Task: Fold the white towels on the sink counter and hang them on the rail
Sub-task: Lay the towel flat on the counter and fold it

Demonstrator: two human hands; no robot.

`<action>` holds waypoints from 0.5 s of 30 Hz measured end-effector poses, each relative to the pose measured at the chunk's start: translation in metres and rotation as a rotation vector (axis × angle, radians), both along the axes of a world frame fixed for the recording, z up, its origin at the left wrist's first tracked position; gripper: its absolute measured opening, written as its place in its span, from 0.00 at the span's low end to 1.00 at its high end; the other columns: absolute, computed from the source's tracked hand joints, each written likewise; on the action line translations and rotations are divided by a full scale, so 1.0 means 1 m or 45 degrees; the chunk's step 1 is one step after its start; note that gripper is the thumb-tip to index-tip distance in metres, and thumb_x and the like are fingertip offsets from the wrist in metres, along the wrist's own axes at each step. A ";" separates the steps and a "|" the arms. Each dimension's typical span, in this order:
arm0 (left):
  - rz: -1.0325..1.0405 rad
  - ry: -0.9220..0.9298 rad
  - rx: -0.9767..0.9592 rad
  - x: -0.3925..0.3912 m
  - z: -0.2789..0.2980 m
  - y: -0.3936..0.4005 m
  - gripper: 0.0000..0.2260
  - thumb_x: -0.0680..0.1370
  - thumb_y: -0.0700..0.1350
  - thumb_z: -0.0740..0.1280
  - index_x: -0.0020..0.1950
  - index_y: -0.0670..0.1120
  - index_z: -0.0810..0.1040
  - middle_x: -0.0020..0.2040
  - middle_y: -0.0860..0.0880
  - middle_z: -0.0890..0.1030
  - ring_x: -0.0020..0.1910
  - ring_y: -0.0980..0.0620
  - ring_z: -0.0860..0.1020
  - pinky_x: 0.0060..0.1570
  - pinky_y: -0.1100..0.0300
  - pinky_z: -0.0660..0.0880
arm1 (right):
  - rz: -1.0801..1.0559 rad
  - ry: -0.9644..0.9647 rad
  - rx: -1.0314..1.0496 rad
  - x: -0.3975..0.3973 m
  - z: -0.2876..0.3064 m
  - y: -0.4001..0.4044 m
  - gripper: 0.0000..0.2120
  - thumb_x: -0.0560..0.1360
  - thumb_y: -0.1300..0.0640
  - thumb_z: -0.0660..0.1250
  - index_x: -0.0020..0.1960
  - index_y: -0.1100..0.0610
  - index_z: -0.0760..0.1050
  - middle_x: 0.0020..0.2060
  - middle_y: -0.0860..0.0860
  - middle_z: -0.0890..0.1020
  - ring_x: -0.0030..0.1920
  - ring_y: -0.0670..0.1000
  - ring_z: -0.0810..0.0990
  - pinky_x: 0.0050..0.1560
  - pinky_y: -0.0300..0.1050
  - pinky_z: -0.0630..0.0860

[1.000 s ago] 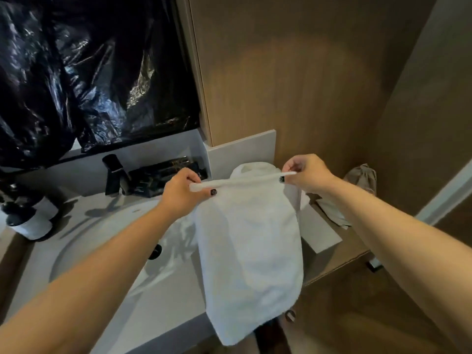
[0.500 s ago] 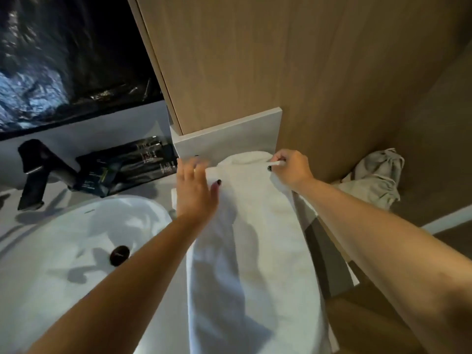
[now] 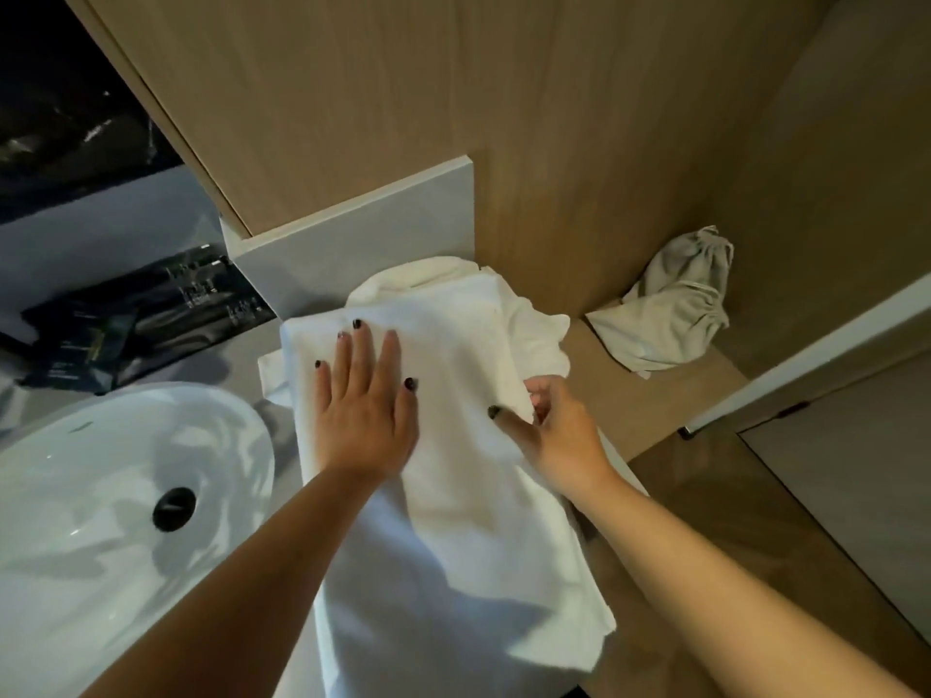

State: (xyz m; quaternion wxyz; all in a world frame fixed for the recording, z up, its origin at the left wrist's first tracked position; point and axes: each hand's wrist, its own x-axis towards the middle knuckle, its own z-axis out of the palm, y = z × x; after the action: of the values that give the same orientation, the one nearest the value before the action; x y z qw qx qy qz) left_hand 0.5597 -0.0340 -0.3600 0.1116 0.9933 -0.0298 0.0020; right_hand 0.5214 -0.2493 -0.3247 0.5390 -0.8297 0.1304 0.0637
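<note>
While left hand (image 3: 365, 420) presses towel (image 3: 453, 496), right hand (image 3: 559, 435) pinches it.

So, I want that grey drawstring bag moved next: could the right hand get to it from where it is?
Probably yes: the right hand grips the towel's edge, and only bare wooden ledge lies between it and the bag; it must let go first.

Towel (image 3: 453, 496) on counter (image 3: 242, 365), right of sink (image 3: 101, 496), bag (image 3: 675, 309) farther right
</note>
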 end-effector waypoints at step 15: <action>0.020 0.142 0.095 -0.011 0.005 -0.006 0.28 0.84 0.56 0.46 0.81 0.50 0.42 0.81 0.44 0.39 0.80 0.44 0.42 0.77 0.43 0.43 | -0.270 0.341 0.188 -0.156 -0.010 -0.028 0.20 0.70 0.52 0.77 0.32 0.60 0.70 0.26 0.51 0.72 0.29 0.50 0.71 0.31 0.42 0.64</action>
State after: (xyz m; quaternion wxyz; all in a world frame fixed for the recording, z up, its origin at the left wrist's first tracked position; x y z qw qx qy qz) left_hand 0.5491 -0.0400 -0.3547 0.0759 0.9956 -0.0158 -0.0534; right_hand 0.3656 -0.2776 -0.3348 0.5799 -0.7536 0.2827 0.1257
